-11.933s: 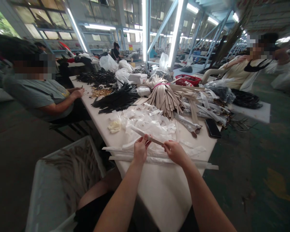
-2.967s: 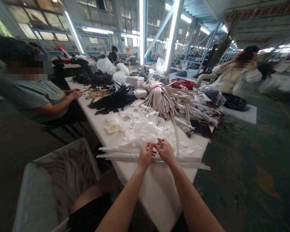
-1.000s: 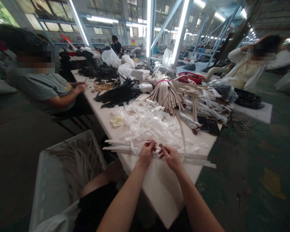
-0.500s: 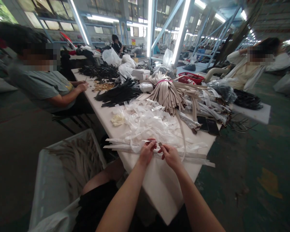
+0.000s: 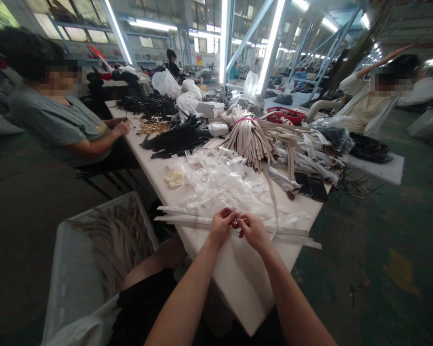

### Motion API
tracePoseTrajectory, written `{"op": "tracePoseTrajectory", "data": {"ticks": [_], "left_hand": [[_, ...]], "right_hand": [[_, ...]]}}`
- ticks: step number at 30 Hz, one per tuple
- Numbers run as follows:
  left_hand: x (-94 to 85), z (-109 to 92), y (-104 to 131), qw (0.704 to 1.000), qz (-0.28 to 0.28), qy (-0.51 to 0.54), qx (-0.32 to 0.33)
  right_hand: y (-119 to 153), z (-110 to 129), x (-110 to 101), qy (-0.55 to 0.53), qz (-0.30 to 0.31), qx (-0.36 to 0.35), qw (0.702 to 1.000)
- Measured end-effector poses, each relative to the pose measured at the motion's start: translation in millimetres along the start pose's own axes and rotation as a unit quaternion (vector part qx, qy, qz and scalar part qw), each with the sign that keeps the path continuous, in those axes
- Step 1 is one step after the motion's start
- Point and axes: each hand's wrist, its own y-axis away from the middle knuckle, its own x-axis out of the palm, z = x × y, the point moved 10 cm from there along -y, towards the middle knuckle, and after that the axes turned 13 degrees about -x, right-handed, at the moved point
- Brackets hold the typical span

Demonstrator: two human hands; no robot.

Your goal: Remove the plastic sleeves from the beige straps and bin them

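Note:
My left hand [image 5: 221, 227] and my right hand [image 5: 253, 231] meet above the near part of the table, fingertips pinched together and touching. My right fingers hold a small grey-brown piece that looks like a strap end, now mostly hidden between the fingertips. What my left fingers pinch is too small to make out. Beneath and beside my hands lie long pale straps [image 5: 292, 232] with whitish film, running across the table. Just beyond is a loose heap of clear plastic film strips [image 5: 220, 185]. A single beige strap [image 5: 272, 192] hangs down from a bundle to the right of the heap.
A tied bundle of beige straps [image 5: 247, 137] and black straps [image 5: 180, 139] lie farther back on the white table [image 5: 234, 293]. Two dark flat pads [image 5: 318, 190] lie at the right edge. A plastic bin [image 5: 72, 235] holds straps at left. Co-workers [image 5: 75, 125] sit nearby.
My hands have come together: the left moved slightly right to meet the right fingertips. The small grey-brown piece, visible before, is now covered by fingers. The co-worker at right has raised an arm.

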Motion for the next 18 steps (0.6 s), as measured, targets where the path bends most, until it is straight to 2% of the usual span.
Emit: {"op": "tracePoseTrajectory", "data": {"ticks": [2,4,7,9,14,18], "left_hand": [[-1.2,1.1,-0.3,1.0,-0.004,0.002,-0.01],[-5.6,-2.5,-0.1,1.0,-0.017,0.02,-0.001],[-11.9,-10.6,1.8,0.997,-0.043,0.059,0.037],[-9.2,-9.2,2.7,0.996,-0.048,0.062,0.04],[11.4,0.3,5.0,0.999,-0.027,0.024,-0.007],[7.6,-15.3,11.8,0.997,-0.056,0.044,0.005]], "right_hand": [[1.4,-3.9,-3.5,-0.019,-0.017,0.025,0.999],[4.1,-0.3,-7.9,0.003,-0.007,0.023,1.0],[9.0,15.2,-16.0,0.109,0.033,-0.026,0.993],[10.9,23.8,-22.1,0.156,0.04,-0.051,0.986],[8.7,34.0,-31.3,0.106,0.019,-0.052,0.993],[13.3,42.9,-33.3,0.119,0.042,-0.067,0.99]]}}
